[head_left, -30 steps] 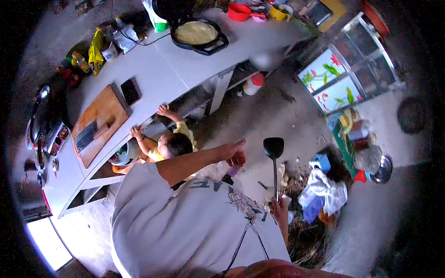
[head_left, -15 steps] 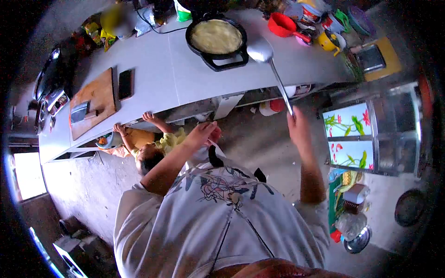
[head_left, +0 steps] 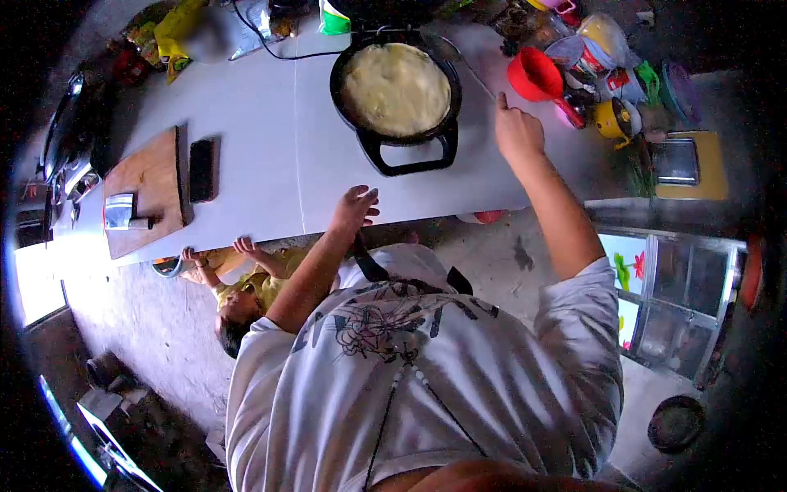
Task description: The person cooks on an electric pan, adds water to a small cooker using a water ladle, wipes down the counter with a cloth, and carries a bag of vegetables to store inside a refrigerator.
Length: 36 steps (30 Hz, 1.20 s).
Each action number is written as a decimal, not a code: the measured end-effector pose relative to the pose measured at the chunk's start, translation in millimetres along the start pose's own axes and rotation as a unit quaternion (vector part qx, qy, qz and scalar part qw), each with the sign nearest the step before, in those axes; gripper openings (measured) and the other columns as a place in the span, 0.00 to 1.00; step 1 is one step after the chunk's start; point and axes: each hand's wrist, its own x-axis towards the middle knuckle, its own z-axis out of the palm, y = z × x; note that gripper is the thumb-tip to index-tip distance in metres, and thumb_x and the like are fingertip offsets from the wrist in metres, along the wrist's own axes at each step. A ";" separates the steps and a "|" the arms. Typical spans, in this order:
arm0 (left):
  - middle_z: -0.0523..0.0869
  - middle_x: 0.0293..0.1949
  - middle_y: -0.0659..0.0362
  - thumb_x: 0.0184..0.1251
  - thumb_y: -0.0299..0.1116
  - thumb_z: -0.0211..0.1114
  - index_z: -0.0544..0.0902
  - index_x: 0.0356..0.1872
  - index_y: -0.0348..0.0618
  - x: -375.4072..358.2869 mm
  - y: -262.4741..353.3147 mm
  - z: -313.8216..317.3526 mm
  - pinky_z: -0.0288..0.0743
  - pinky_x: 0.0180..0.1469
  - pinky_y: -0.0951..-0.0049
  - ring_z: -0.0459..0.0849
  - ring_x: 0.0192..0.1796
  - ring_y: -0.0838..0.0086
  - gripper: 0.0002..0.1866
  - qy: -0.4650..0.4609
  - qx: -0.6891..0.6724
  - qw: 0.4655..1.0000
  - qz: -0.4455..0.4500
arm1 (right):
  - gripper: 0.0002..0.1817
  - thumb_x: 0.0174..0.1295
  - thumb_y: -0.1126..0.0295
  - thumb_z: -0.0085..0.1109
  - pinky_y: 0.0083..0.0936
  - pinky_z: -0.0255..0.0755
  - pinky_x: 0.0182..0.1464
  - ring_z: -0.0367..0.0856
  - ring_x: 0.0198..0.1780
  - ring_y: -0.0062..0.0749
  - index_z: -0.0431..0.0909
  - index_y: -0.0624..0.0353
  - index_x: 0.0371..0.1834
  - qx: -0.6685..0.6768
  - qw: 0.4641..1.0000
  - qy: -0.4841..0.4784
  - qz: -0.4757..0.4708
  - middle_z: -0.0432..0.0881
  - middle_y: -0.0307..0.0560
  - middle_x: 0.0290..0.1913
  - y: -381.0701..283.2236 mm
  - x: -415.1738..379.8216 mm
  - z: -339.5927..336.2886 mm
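Note:
My right hand (head_left: 519, 131) is closed around the long-handled metal cooking spoon (head_left: 473, 70), index finger along its thin handle. The handle points toward the back right rim of the black electric pan (head_left: 410, 170); the spoon's head cannot be made out there. A pale round flatbread (head_left: 398, 88) covers most of the pan's floor. My left hand (head_left: 357, 209) is over the counter's front edge, in front of the pan, empty with fingers apart and slightly bent.
A child (head_left: 242, 307) grips the counter (head_left: 254, 164) edge at left. Near the child lie a phone (head_left: 202, 170) and a wooden board (head_left: 156, 176) with a cleaver (head_left: 120, 211). A red ladle-shaped scoop (head_left: 534, 74) and a yellow pot (head_left: 611, 119) are back right. A cord runs left from the pan.
I have come closer to the counter. My right hand has moved forward with the spoon, its head now beyond the pan's right side. My left hand has risen forward and its fingers have parted.

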 end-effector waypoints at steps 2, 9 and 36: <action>0.77 0.38 0.52 0.53 0.46 0.59 0.61 0.54 0.34 9.2 -1.8 5.9 0.70 0.31 0.72 0.77 0.34 0.70 0.33 0.019 -0.006 1.000 0.002 | 0.20 0.48 0.76 0.43 0.35 0.72 0.31 0.78 0.29 0.45 0.67 0.64 0.47 -0.013 0.999 0.012 -0.038 0.78 0.55 0.26 0.5 17.2 -7.6; 0.77 0.38 0.53 0.51 0.48 0.60 0.61 0.53 0.35 33.0 3.8 24.1 0.71 0.33 0.70 0.78 0.36 0.68 0.33 0.053 -0.041 0.997 -0.029 | 0.10 0.47 0.73 0.47 0.32 0.73 0.32 0.79 0.34 0.38 0.79 0.61 0.28 -0.148 0.965 0.023 -0.215 0.79 0.49 0.31 -35.5 63.4 -63.1; 0.79 0.35 0.59 0.55 0.45 0.56 0.71 0.44 0.42 49.3 -4.6 25.0 0.69 0.34 0.71 0.78 0.34 0.72 0.20 0.047 -0.103 0.992 -0.058 | 0.11 0.51 0.63 0.53 0.16 0.51 0.09 0.58 0.08 0.16 0.74 0.55 0.35 0.087 0.858 -0.495 -0.105 0.64 0.34 0.11 107.5 177.6 -86.8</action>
